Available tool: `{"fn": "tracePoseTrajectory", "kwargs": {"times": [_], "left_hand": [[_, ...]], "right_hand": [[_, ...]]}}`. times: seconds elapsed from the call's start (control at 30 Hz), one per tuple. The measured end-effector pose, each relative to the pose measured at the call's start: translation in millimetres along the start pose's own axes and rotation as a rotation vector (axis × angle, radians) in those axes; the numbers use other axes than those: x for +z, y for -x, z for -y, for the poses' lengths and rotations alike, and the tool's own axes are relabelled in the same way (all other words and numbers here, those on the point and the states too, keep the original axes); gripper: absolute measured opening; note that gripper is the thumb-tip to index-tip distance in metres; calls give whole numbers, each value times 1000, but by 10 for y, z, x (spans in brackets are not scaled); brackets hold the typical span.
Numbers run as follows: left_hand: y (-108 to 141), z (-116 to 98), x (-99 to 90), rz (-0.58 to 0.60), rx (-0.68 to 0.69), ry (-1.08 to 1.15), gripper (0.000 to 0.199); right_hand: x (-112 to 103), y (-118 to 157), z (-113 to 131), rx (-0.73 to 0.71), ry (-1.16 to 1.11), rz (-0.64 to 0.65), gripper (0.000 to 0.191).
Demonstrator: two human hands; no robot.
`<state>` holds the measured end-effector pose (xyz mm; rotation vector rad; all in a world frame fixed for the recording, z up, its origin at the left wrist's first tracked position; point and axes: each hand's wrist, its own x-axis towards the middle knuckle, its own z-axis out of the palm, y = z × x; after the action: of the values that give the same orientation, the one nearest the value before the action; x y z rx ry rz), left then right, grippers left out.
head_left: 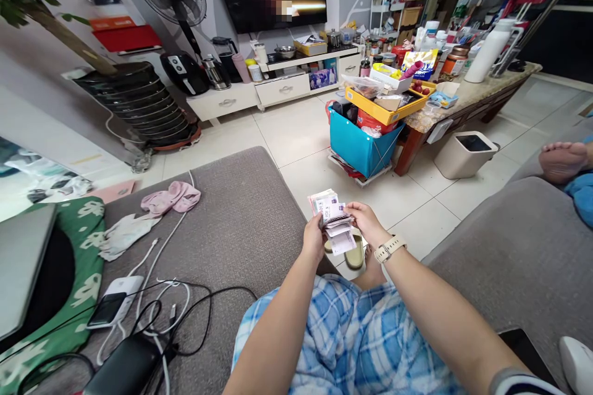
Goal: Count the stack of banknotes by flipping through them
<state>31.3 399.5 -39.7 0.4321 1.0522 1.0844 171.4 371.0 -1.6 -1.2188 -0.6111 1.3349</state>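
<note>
A stack of printed paper slips (340, 228) is held between both hands, above the floor in front of my knees. My left hand (314, 237) grips the stack at its left edge, fingers closed round it. On the other side my right hand (365, 221) pinches the upper right edge of the slips; a beige watch strap is on that wrist. Several slips fan out, one hanging lower than the others. More papers, some pinkish, show at the top of the stack. What is printed on them is too small to read.
The grey sofa (241, 197) bears cables, a power bank (115, 302), a pink cloth (171, 199) and a laptop (25, 265). Ahead are a blue bin (359, 145), a cluttered table (482, 89) and a waste bin (463, 157). Another person's foot (563, 162) is at right.
</note>
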Motion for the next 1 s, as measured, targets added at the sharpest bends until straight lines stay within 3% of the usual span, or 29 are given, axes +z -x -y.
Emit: {"fn": "tracePoseTrajectory", "kwargs": {"times": [0.4,0.6,0.8,1.0], "left_hand": [[66,-42,29,8,36,-11,30],[40,8,5,71,40,-56,36],[92,-2,17,142,48,-133,28],[136,-32,28,153,34,-172,28]], "right_hand": [[-8,-16,-27,18,-16,23,37],[-16,-51,-61,-8,-46,5,37],[-56,-86,-98,1,-89,-14,35],[-90,-102,-135,-6,-97,22,34]]}}
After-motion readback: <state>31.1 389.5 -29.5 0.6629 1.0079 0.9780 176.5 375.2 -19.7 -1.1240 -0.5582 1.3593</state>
